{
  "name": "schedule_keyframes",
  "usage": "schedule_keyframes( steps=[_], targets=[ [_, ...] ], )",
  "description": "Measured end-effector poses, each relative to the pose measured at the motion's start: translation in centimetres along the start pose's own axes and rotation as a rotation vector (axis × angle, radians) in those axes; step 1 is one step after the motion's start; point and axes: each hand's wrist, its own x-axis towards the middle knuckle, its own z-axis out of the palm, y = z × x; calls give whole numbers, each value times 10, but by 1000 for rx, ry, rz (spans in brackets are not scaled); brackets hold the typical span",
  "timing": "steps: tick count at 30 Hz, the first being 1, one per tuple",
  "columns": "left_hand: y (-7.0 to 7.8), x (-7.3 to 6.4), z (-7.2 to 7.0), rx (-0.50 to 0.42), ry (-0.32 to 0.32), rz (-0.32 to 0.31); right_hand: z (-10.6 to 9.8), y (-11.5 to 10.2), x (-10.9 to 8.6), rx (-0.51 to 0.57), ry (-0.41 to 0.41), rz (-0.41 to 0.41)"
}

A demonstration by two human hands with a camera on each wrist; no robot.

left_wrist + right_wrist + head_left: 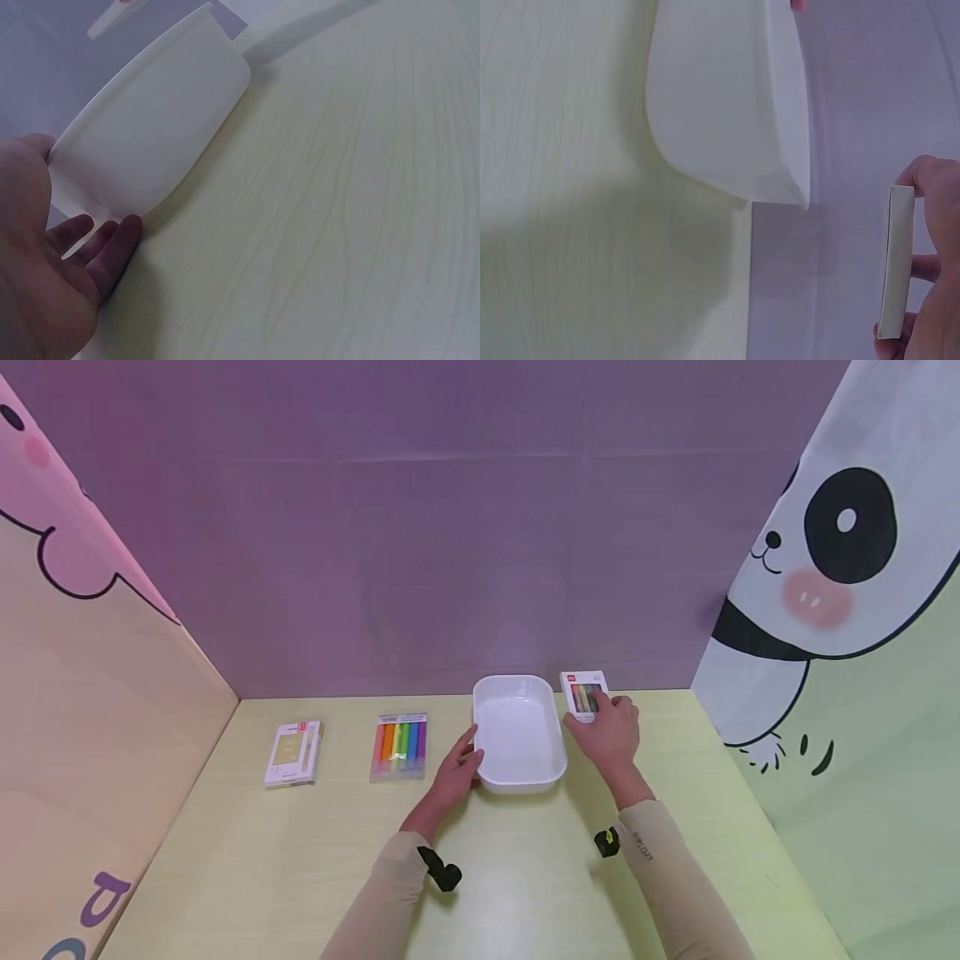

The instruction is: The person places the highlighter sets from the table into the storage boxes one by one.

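A white rectangular plastic tray [521, 739] stands near the back of the table. My left hand [453, 772] holds its left side, a digit at the rim and other fingertips low against the outer wall in the left wrist view. My right hand [609, 733] grips a small white box [573, 678] with coloured sticks shown on its front, just right of the tray. From the right wrist view the thin box [896, 262] appears edge-on, pinched between its ends, raised off the table. The tray's inside is bare.
Left of the tray lies a clear pack of rainbow-coloured markers [400, 745]. Farther left is a white and tan box [294, 754]. A purple backdrop [450, 568] rises behind the table [517, 877], with printed panels on both sides.
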Motion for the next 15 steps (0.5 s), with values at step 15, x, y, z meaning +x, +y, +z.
schedule_keyframes(
  steps=[15],
  targets=[
    [-7, 2, -2, 36, -5, -10, -1, -41, -8, -10, -3, -24]
  ],
)
